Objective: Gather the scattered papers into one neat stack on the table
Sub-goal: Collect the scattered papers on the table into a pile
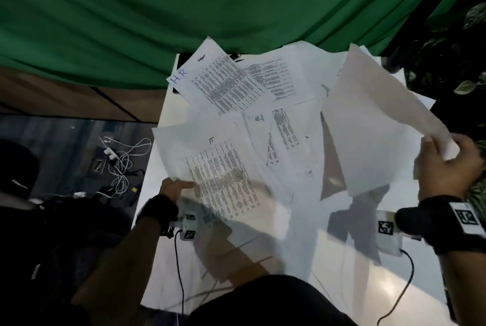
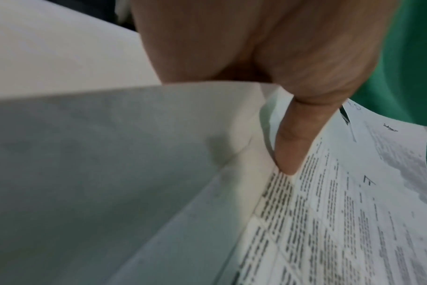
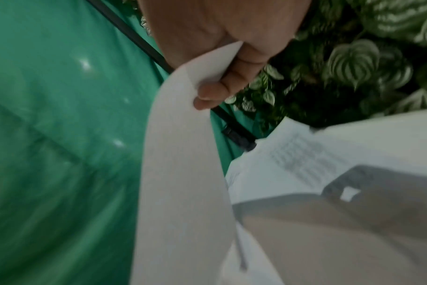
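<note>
Several white papers lie scattered and overlapping on the white table [image 1: 342, 254]. My left hand [image 1: 175, 188] pinches the near-left edge of a printed sheet [image 1: 218, 170], thumb [image 2: 293, 142] on its printed face, and lifts that edge off the table. My right hand [image 1: 447, 165] grips a corner of a blank sheet [image 1: 378, 125] and holds it raised over the right side; the blank sheet [image 3: 183, 183] hangs from my fingers [image 3: 215, 92]. A sheet marked "H.R" [image 1: 215, 81] lies at the far left. Other printed sheets [image 1: 278, 75] lie between.
A green cloth [image 1: 184, 9] hangs behind the table. A leafy plant [image 1: 452, 49] stands at the far right. Cables and a power strip [image 1: 118, 162] lie on the floor to the left. A dark object [image 1: 181, 62] peeks out under the far papers.
</note>
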`<state>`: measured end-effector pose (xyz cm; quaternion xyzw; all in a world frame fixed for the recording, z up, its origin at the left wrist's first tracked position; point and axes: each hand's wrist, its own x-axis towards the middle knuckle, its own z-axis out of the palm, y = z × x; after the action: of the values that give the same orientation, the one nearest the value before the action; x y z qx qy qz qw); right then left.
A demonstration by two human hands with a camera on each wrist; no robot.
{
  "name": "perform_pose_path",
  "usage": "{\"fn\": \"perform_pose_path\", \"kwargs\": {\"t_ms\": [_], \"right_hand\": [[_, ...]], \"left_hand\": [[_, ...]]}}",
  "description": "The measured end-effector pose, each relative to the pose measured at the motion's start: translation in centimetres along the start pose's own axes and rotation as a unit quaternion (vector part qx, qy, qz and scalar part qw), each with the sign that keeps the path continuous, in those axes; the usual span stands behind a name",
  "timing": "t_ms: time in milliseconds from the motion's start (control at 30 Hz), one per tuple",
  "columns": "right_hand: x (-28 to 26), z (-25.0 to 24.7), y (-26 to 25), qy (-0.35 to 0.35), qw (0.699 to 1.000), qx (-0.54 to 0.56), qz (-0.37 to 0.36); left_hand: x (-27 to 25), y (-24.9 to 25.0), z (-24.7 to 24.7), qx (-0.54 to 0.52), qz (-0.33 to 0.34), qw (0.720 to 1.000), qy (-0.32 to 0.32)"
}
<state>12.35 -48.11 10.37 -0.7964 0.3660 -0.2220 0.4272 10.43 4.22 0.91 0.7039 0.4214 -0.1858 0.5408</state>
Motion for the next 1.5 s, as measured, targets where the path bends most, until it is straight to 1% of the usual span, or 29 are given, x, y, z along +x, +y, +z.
{"fn": "perform_pose_path", "kwargs": {"t_ms": [67, 133, 200, 333, 433, 533, 633, 767, 833, 933, 1000, 1033, 1100, 1167, 1233, 1267, 1367, 1400, 1467, 1500], "right_hand": [[-4.1, 0.8, -2.1, -0.011, 0.997, 0.069, 0.016], [-8.4, 1.6, -3.9, -0.033, 0.993, 0.115, 0.005], [-12.0, 2.5, -4.1, -0.038, 0.989, 0.141, 0.003], [-16.8, 3.5, -3.5, -0.058, 0.982, 0.176, 0.04], [-18.1, 3.6, -5.3, -0.085, 0.974, 0.209, 0.012], [-17.7, 3.3, -7.2, -0.089, 0.968, 0.233, -0.03], [-17.0, 2.6, -8.7, -0.094, 0.962, 0.252, -0.04], [-17.1, 2.2, -10.2, -0.122, 0.944, 0.3, -0.071], [-17.6, 3.2, -9.6, -0.156, 0.946, 0.275, -0.076], [-18.6, 5.6, -7.2, -0.232, 0.954, 0.18, -0.054], [-19.3, 7.2, -5.7, -0.281, 0.952, 0.114, -0.046], [-19.7, 8.1, -5.1, -0.303, 0.948, 0.087, -0.048], [-20.6, 9.6, -4.3, -0.346, 0.936, 0.037, -0.046], [-21.5, 10.9, -3.3, -0.39, 0.92, -0.016, -0.036], [-22.4, 11.9, -2.2, -0.428, 0.901, -0.057, -0.038], [-22.8, 12.3, -1.7, -0.446, 0.891, -0.073, -0.042], [-23.8, 12.8, -1.1, -0.523, 0.844, -0.116, -0.036], [-23.8, 12.8, -1.1, -0.548, 0.825, -0.136, -0.03], [-23.3, 13.0, -1.0, -0.582, 0.791, -0.187, -0.026], [-22.5, 13.2, -1.1, -0.584, 0.787, -0.197, -0.026]], "left_hand": [[-0.3, -0.5, 0.5, -0.04, -0.001, 0.999, -0.008], [-0.3, -1.0, 0.9, -0.04, -0.004, 0.999, -0.009], [-0.3, -1.3, 1.0, -0.031, -0.014, 0.999, -0.001], [0.0, -2.2, 0.9, -0.04, -0.015, 0.999, -0.008], [0.8, -2.7, 0.9, -0.046, -0.006, 0.999, -0.011], [-0.8, -1.5, 1.1, -0.04, -0.018, 0.999, -0.011], [-1.3, -1.1, 1.2, -0.035, -0.036, 0.999, -0.001], [-1.6, -0.9, 1.1, -0.028, -0.045, 0.999, 0.001], [-1.6, -0.8, 1.1, -0.023, -0.052, 0.998, 0.0], [-2.2, -0.3, 1.1, -0.05, -0.049, 0.998, 0.007], [-2.1, -0.4, 1.2, -0.126, -0.037, 0.991, 0.0], [-1.6, -0.7, 1.3, -0.174, -0.04, 0.984, -0.004], [0.1, -1.8, 1.3, -0.246, -0.063, 0.967, -0.014], [3.0, -3.6, 1.0, -0.266, -0.071, 0.961, -0.013], [2.0, -3.1, 0.9, -0.264, -0.08, 0.961, -0.03], [1.1, -2.5, 0.8, -0.262, -0.073, 0.961, -0.039], [-0.6, -1.4, 1.0, -0.267, -0.025, 0.96, -0.078], [-1.0, -1.1, 1.2, -0.248, -0.015, 0.966, -0.065], [-1.0, -0.8, 1.5, -0.163, 0.006, 0.987, -0.017], [-0.6, -0.9, 1.5, -0.131, 0.009, 0.991, -0.011]]}}
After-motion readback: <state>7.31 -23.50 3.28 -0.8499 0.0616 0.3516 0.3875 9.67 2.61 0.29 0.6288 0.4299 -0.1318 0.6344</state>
